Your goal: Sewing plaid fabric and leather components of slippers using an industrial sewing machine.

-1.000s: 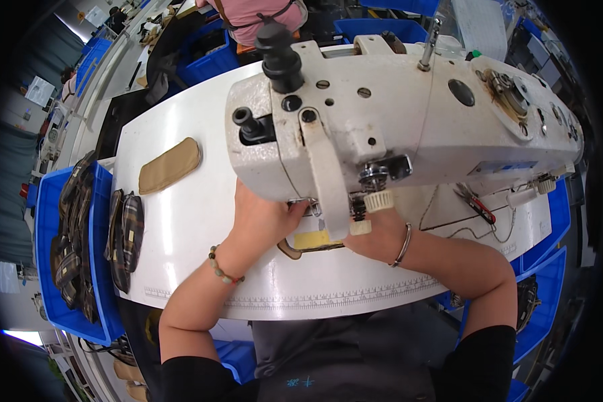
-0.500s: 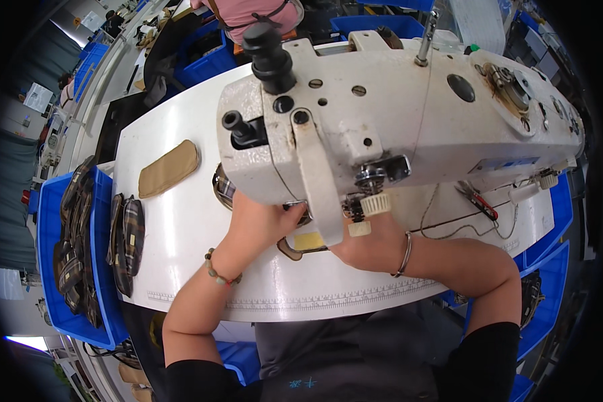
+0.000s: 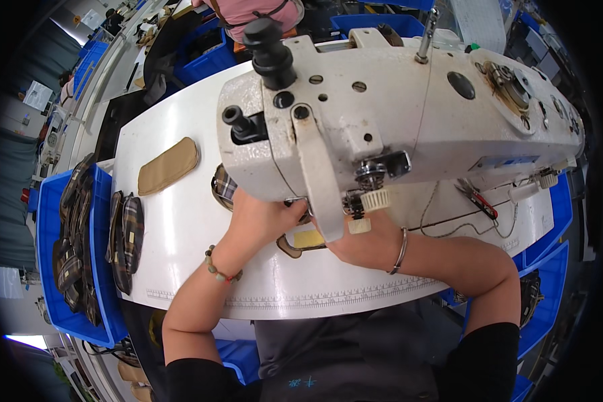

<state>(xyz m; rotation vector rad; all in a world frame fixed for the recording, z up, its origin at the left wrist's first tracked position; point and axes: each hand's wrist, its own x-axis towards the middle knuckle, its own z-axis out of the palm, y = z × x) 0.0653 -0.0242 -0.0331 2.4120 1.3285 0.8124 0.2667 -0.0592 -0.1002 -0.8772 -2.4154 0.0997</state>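
My left hand is under the head of a white sewing machine, thumb bent by the presser foot and other fingers largely hidden; what it grips is unclear. Beside it a plaid fabric piece shows. My right hand is right of the needle area, its fingertips hidden behind the machine. Between my hands lie a yellow plate or tab and a small tan piece. A tan rounded pad lies on the white table. Red-handled snips and a loose cord rest at the right.
A blue bin of plaid pieces stands left, with more plaid pieces along the table edge beside it. Other blue bins are at the right. Beyond the machine sits a person in pink, with further workbenches at the far left.
A plaid piece has come into sight left of my left hand since a second ago. The machine appears slightly farther left in the view, and my right hand has shifted slightly.
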